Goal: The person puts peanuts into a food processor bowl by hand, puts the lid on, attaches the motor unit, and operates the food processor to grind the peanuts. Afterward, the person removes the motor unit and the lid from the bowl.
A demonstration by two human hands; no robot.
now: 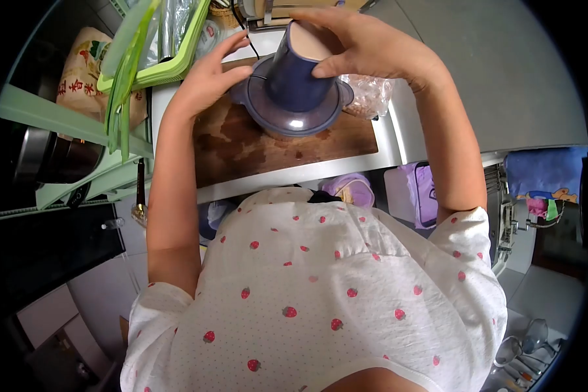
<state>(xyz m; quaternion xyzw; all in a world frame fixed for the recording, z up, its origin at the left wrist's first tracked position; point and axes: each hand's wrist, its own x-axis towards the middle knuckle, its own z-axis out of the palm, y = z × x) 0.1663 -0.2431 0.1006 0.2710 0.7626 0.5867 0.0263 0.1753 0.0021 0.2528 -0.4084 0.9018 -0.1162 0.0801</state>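
A dark blue-purple electric food chopper (300, 85) stands on a wet wooden cutting board (242, 153), its wide round lid below a tall motor head with a pale top. My right hand (366, 49) curves round the upper motor head, thumb on the near side and fingers across the top. My left hand (212, 75) is at the left of the chopper with fingers apart, its thumb tip close to the motor head; whether it touches is unclear. A black cord (246, 36) runs behind the left fingers. The chopper's bowl is mostly hidden under the lid.
At the left, a green basket (166, 72) holds bags, with long green leaves (117, 104) hanging over its edge. A printed sack (81, 72) stands beyond it. Behind the chopper's right side lies a clear plastic bag (370, 96). A purple-lined bin (353, 189) is below the counter.
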